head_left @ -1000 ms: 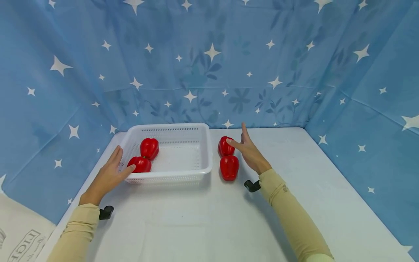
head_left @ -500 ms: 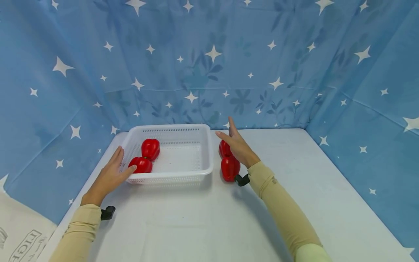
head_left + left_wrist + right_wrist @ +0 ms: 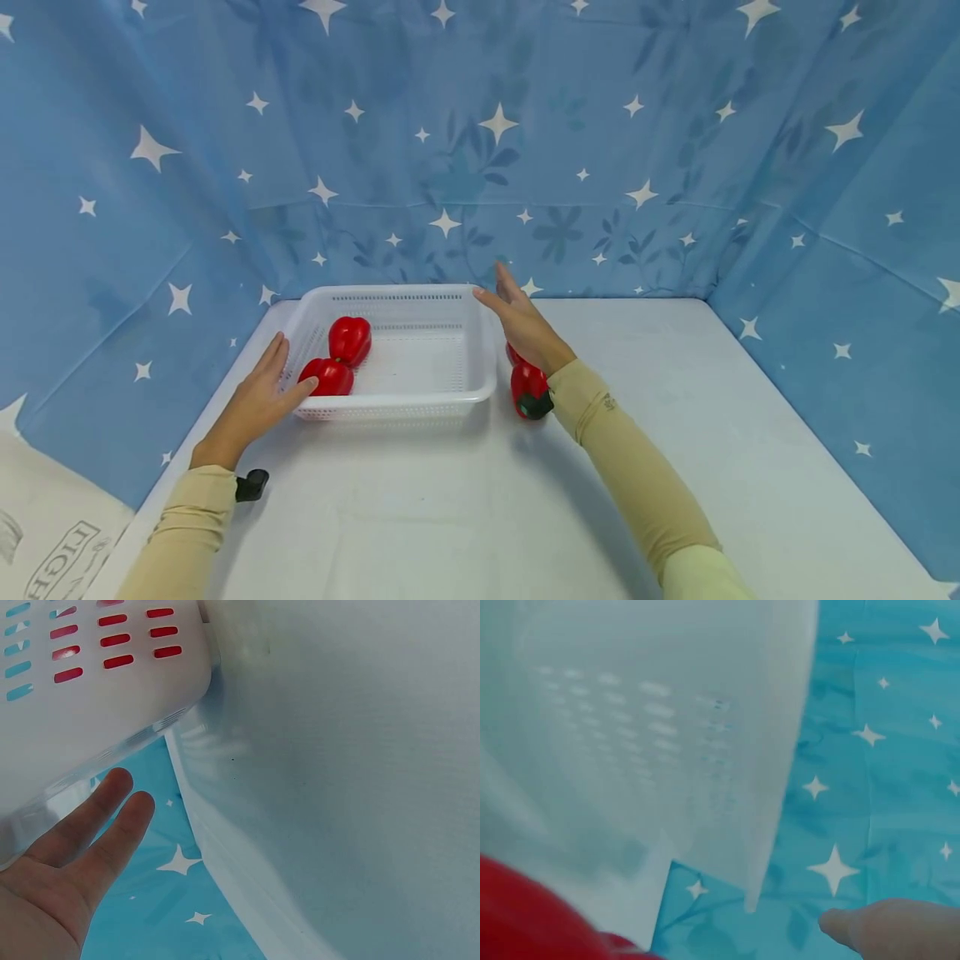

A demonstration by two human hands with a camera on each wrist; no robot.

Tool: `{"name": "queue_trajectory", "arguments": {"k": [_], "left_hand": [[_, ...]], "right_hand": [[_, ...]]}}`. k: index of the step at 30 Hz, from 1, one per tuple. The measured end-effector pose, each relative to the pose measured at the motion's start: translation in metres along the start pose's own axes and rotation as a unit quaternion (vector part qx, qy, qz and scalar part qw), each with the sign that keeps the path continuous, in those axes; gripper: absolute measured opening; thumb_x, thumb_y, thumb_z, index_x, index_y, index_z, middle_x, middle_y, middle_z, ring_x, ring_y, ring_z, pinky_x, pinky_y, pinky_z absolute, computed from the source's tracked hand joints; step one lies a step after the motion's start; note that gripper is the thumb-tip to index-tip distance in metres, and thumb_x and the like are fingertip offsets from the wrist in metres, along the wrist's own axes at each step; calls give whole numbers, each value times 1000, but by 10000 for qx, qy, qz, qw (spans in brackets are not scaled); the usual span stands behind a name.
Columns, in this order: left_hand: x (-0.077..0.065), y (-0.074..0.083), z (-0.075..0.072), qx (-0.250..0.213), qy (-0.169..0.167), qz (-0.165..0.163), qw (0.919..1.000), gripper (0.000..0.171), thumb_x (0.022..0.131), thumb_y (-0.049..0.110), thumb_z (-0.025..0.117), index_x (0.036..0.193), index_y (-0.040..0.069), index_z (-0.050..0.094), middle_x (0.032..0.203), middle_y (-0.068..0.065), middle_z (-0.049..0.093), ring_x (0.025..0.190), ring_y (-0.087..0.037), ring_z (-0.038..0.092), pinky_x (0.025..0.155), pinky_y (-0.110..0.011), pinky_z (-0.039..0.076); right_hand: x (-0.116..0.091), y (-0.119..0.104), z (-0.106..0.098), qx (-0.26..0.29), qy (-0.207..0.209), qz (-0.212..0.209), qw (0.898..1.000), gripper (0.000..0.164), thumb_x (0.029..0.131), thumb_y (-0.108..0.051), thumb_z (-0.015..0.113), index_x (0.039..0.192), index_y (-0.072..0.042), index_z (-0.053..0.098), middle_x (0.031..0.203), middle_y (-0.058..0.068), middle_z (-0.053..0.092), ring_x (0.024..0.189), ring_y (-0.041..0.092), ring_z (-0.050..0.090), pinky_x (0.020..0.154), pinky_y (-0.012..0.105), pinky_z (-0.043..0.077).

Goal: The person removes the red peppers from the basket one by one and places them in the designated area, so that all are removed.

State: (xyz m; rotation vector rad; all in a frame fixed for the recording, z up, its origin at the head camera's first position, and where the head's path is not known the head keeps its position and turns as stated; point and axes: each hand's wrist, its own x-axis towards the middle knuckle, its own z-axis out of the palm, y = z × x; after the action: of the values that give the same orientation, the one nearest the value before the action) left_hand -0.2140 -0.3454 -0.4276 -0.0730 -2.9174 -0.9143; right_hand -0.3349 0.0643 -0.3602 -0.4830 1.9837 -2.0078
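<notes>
A white slotted plastic basket stands at the left back of the table. Two red bell peppers lie in its left part, the rear one against the front one. Two more lie outside, just right of the basket: the nearer pepper shows in part, the farther one mostly behind my right hand. That hand hovers over them by the basket's right rim, fingers extended and holding nothing. My left hand is at the basket's left front corner, fingers straight along its side, thumb near the front rim.
Blue curtains with white stars hang behind and on both sides of the white table. A pale printed cloth is at the lower left. Black wrist cameras sit on both wrists, the left camera beside the sleeve.
My right hand has moved left, from beside the two loose peppers to over them and up to the basket's right rim. The left hand stays at the basket; the view has shifted slightly.
</notes>
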Motion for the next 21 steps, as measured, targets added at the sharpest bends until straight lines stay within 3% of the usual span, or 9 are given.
{"name": "queue_trajectory", "arguments": {"k": [21], "left_hand": [[0, 1, -2, -55, -17, -11, 10000, 104, 103, 54, 61, 170, 2, 1, 178, -23, -3, 156, -58, 14, 107, -81, 34]], "right_hand": [[35, -26, 62, -95, -636, -116, 9979, 86, 107, -42, 65, 174, -25, 14, 179, -2, 12, 164, 18, 11, 131, 49, 15]]}}
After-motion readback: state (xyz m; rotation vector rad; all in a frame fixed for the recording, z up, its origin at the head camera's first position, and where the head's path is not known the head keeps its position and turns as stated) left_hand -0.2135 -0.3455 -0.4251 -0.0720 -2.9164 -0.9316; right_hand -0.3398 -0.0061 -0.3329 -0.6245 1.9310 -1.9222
